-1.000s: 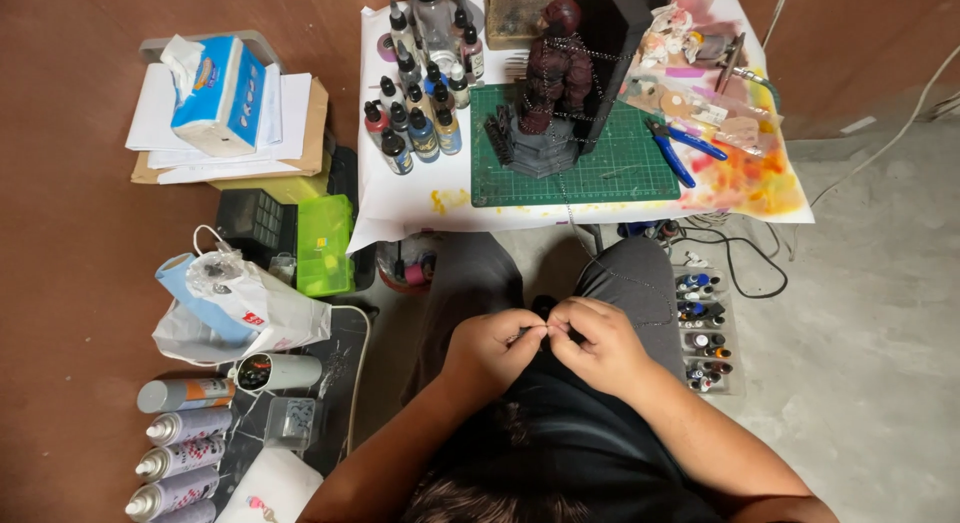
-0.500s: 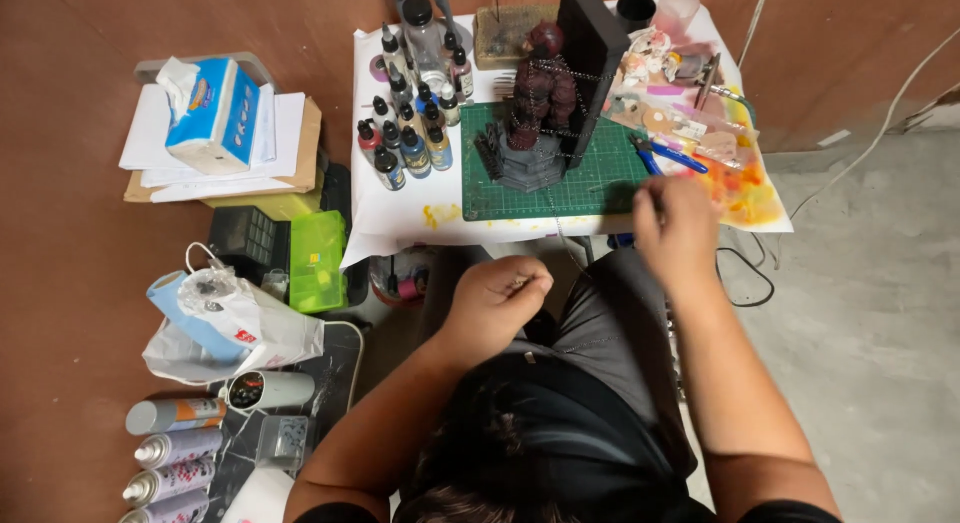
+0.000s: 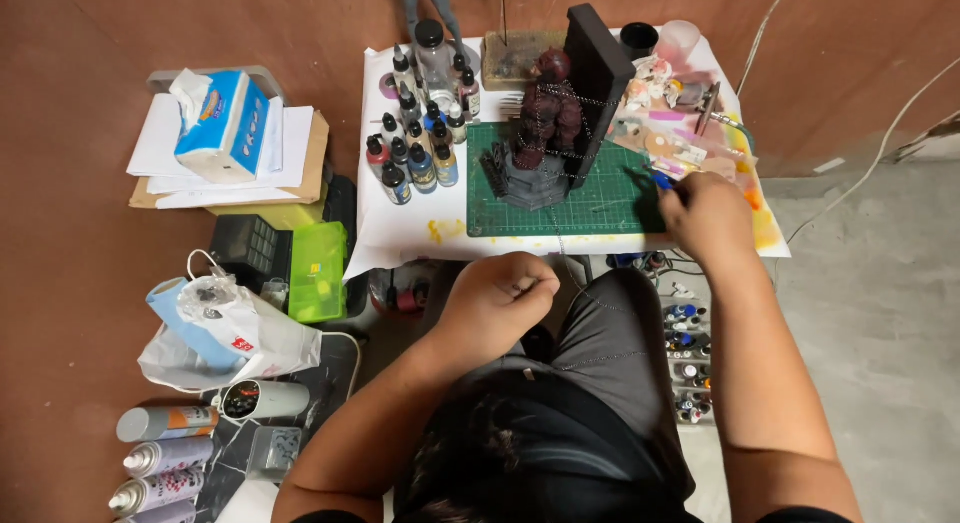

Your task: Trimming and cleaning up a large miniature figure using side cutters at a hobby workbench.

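Right hand (image 3: 708,215) closed on blue-handled tool (image 3: 662,181) at the green cutting mat (image 3: 600,198) edge — left hand (image 3: 497,301) fisted, contents hidden. Best lifted slowly, clear of the chained figure (image 3: 545,118).

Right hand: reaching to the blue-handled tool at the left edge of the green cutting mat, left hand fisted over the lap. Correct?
Not quite. In the head view the right hand meets the blue-handled tool at the right edge of the green cutting mat, not the left. The left hand is fisted over the lap.
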